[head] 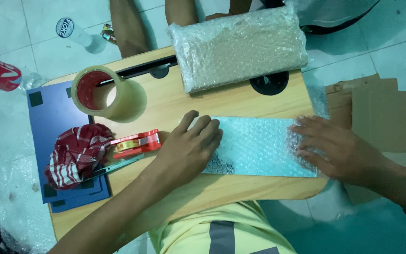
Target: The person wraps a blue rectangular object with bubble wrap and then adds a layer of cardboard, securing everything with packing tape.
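A flat sheet of bubble wrap lies on a small wooden table. My left hand presses flat on the sheet's left end, fingers spread. My right hand rests palm down on its right end, at the table's right edge. Neither hand grips anything. Behind the sheet sits a box wrapped in bubble wrap.
A big roll of clear tape, a red tape dispenser, a red checked cloth and blue boards are at the left. Another person's legs are beyond the table. Cardboard lies on the floor at right.
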